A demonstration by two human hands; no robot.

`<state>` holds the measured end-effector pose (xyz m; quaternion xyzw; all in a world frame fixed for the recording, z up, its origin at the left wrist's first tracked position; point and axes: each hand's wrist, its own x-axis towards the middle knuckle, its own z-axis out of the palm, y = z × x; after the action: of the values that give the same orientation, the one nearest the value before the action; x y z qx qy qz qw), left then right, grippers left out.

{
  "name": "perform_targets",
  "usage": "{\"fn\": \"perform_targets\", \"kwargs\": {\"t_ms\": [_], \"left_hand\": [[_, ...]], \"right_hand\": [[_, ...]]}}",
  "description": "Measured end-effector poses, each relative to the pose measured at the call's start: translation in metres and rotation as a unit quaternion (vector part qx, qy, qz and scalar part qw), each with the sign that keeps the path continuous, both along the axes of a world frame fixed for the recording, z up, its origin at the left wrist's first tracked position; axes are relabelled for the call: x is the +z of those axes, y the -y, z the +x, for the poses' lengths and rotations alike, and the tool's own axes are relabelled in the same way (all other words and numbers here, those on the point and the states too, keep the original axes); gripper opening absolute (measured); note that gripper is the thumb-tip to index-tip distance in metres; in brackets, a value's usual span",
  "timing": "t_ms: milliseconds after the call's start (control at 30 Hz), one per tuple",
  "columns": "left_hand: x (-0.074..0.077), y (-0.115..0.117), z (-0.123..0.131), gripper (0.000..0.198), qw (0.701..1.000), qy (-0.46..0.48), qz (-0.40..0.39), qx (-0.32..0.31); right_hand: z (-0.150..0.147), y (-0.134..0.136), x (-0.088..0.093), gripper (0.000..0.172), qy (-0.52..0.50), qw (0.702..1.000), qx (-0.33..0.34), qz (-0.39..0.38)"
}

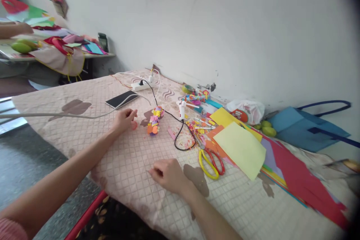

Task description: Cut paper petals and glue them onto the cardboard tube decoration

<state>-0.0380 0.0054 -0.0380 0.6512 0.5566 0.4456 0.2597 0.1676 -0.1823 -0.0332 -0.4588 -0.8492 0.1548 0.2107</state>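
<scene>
My left hand point(123, 120) rests on the cloth-covered table with its fingers curled. A small coral-pink paper piece point(134, 125) shows at its fingertips, and the hand seems closed on it. Just right of that hand lies a strip of colourful paper flowers point(154, 120) in yellow, pink, purple and orange. My right hand point(166, 173) lies nearer the table's front in a loose fist, with nothing visible in it. To its right are scissors point(209, 163) with one yellow and one red handle. A white glue gun point(182, 110) stands beyond, its black cord looped on the cloth.
A phone point(122, 99) and a white power strip point(143, 84) with cables lie behind. Paper scraps point(201, 124), yellow sheets point(241, 148) and red paper point(306, 180) cover the right side, near a blue bag point(306, 127). Another person's arm point(15, 29) is at a far-left table.
</scene>
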Motion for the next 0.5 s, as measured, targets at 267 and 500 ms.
{"fn": "perform_targets", "kwargs": {"t_ms": [267,500], "left_hand": [[0.0002,-0.0020,-0.0027,0.037,1.000,-0.004,0.000,-0.023],[-0.0046,-0.0019,-0.0023,0.031,1.000,0.025,-0.014,-0.007]], "right_hand": [[-0.0009,-0.0003,0.0006,0.032,0.005,1.000,-0.014,0.014],[0.0002,-0.0009,0.0007,0.031,-0.016,1.000,-0.014,0.000]]}}
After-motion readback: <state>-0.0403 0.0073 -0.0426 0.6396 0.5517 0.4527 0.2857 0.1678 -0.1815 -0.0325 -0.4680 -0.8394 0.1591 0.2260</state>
